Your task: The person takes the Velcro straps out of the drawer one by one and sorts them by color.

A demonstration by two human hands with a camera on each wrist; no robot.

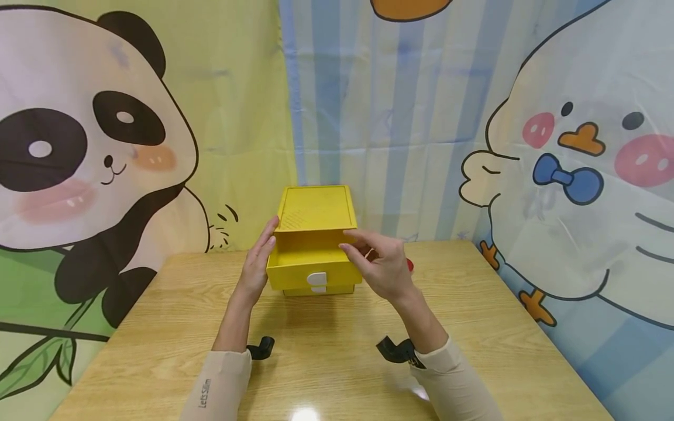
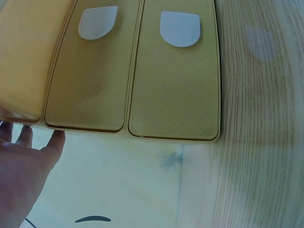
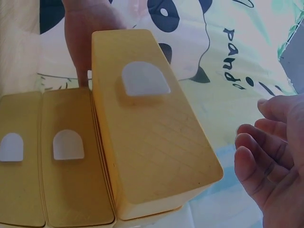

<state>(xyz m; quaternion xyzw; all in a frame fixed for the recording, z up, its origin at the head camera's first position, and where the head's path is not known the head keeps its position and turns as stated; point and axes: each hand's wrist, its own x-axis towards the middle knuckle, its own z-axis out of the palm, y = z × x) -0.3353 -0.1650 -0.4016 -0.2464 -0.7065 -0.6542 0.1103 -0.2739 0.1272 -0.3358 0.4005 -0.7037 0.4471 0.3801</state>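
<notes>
A small yellow drawer cabinet stands on the wooden table with its top drawer pulled out toward me. The drawer has a white rounded handle, and its yellow inside shows from above. Two lower drawers are closed, each with a white handle. My left hand rests against the cabinet's left side, fingertips at its edge beside the top drawers. At the right side of the pulled-out drawer is my right hand, its fingers loosely bent and holding nothing.
A small red object shows partly behind my right hand on the wooden table. Behind the table hang cloths printed with a panda and a white bird. A dark wrist mount projects beside my right sleeve.
</notes>
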